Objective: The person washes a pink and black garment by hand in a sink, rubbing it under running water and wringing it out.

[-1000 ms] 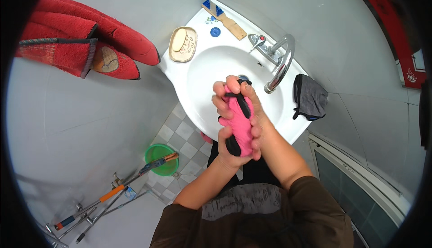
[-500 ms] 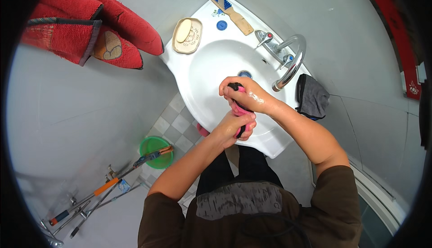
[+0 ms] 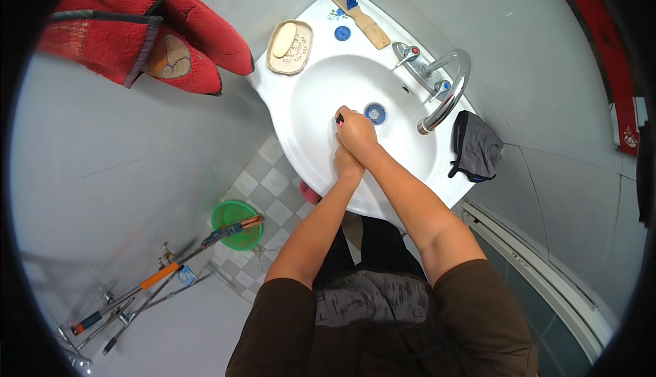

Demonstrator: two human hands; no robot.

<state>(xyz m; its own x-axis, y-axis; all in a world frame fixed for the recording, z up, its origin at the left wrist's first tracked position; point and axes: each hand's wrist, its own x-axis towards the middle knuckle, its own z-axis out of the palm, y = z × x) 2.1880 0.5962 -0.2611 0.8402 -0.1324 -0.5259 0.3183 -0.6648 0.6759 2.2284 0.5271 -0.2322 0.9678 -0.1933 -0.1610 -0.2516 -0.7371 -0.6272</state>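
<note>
A small pink-and-black cloth (image 3: 339,121) is bunched in my hands over the white washbasin (image 3: 314,127); only a bit of it shows. My right hand (image 3: 358,133) is closed round it, left of the drain. My left hand (image 3: 348,163) lies just below, partly under the right wrist, also closed on the cloth; its fingers are mostly hidden. The forearms cross at the wrists. Right of the hands, the chrome faucet (image 3: 459,90) arches over the bowl, and no running water shows.
On the rim are a soap dish (image 3: 298,58) with a soap bar (image 3: 285,39), a wooden brush (image 3: 367,27), a blue round plug (image 3: 342,33) and a grey cloth (image 3: 480,148). Red towels (image 3: 137,21) hang at left. A green bucket (image 3: 236,235) and mop handles (image 3: 158,276) stand lower left.
My hands have moved closer together and a little left, wrists now crossing. The right hand has turned over the left, and less of the cloth shows. The drain has come into fuller view.
</note>
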